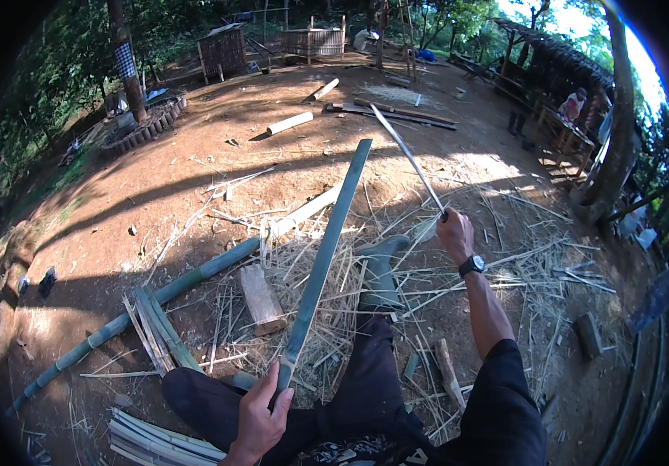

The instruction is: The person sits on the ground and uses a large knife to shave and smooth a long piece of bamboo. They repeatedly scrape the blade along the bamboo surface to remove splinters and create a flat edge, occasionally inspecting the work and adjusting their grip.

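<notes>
Our left hand (pixel 261 418) grips 1 long, flat, green bamboo strip (pixel 327 250); our right hand (pixel 456 236) clutches a long knife (pixel 410 158).

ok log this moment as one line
left hand: holding green bamboo strip | right hand: gripping machete, apart from strip | ground: bamboo shavings

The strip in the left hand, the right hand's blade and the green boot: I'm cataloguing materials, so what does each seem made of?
Strip: bamboo, apparently unvarnished, with green skin and a joint mark low down. Blade: likely steel, pale grey with a sheen. Boot: probably rubber, smooth and dull green, but plastic is possible.
</notes>
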`<state>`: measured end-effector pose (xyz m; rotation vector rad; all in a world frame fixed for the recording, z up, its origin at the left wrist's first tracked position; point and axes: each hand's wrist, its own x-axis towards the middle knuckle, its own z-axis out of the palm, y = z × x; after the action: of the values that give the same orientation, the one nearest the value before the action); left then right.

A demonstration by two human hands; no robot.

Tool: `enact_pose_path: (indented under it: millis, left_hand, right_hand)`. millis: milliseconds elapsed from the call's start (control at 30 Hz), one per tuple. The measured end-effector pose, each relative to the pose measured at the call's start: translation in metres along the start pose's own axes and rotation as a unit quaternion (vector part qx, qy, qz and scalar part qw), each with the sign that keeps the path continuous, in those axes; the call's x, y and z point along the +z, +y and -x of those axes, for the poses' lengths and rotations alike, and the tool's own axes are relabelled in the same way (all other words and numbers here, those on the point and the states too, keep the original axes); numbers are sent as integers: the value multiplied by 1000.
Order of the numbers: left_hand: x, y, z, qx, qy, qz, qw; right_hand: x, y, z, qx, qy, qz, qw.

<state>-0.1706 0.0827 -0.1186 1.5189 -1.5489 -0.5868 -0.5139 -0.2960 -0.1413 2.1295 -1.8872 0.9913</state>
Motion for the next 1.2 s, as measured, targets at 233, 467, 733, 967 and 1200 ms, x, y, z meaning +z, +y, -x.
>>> enact_pose_path:
  millis: [233, 467, 733, 967, 1200]
  left_hand:
    - [-16, -1, -21, -228, -134, 331, 906]
    - [-1, -13, -52, -291, -120, 533, 785]
    - [-11, -26, -42, -287, -198, 680, 645]
    - [-15, -34, -24, -315, -219, 687, 617]
    - [-11, -34, -7, -326, -224, 635, 664]
  right_hand:
    - [-13, -7, 50, 49, 6, -137, 989]
    - [-25, -65, 122, -259, -28, -131, 956]
    - [-10, -108, 128, -399, -59, -135, 905]
    - [12, -94, 67, -266, 18, -166, 949]
    - [20, -45, -21, -10, 42, -93, 995]
